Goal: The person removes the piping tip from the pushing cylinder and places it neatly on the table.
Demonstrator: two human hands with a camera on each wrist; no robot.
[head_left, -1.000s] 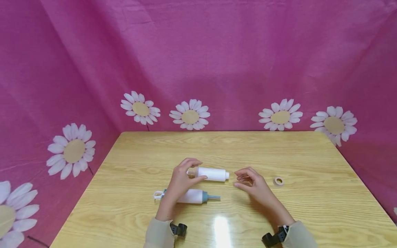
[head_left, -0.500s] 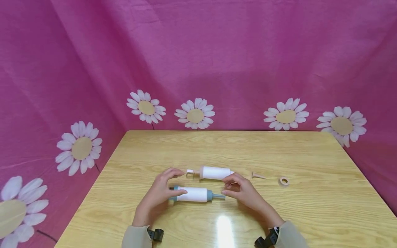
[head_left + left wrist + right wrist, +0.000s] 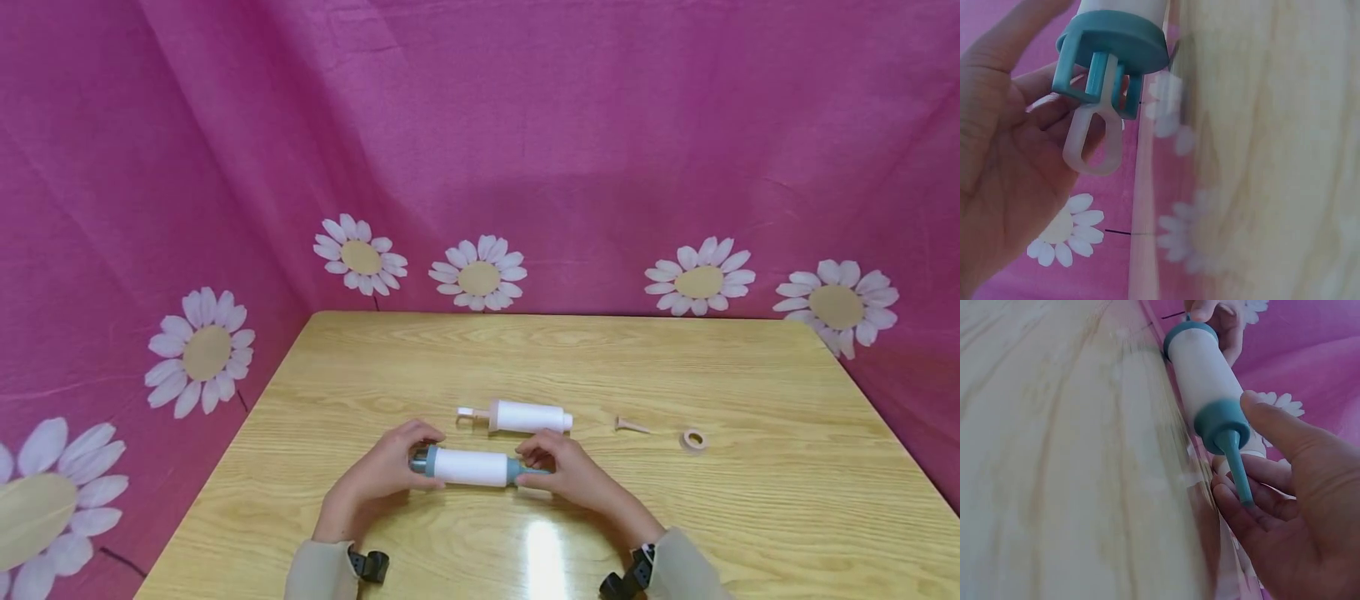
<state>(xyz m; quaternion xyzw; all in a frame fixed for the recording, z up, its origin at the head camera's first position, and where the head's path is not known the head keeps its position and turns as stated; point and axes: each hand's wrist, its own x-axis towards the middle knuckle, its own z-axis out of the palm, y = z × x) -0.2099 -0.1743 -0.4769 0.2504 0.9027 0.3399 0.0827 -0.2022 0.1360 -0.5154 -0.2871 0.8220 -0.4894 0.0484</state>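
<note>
A white syringe-like tube (image 3: 471,467) with teal ends lies crosswise on the table between both hands. My left hand (image 3: 388,463) holds its rear end, thumb on the near side and fingers on the far side. In the left wrist view, a pale loop handle (image 3: 1093,140) sticks out of the teal frame at that end. Thumb and fingers of my right hand (image 3: 562,468) close round the front teal collar (image 3: 1221,425). The thin teal nozzle (image 3: 1237,469) runs in between those fingers.
Just behind lies a similar white-and-pink tube (image 3: 528,417) without a nozzle. To its right are a loose pink nozzle (image 3: 632,425) and a pink ring (image 3: 693,440). A pink flowered cloth (image 3: 577,167) hangs behind the wooden table (image 3: 360,367).
Both hands have come from the pink tube area toward me to the teal tube's two ends. Thumbs and fingers have closed in on it. The loose pink nozzle has appeared beside the ring.
</note>
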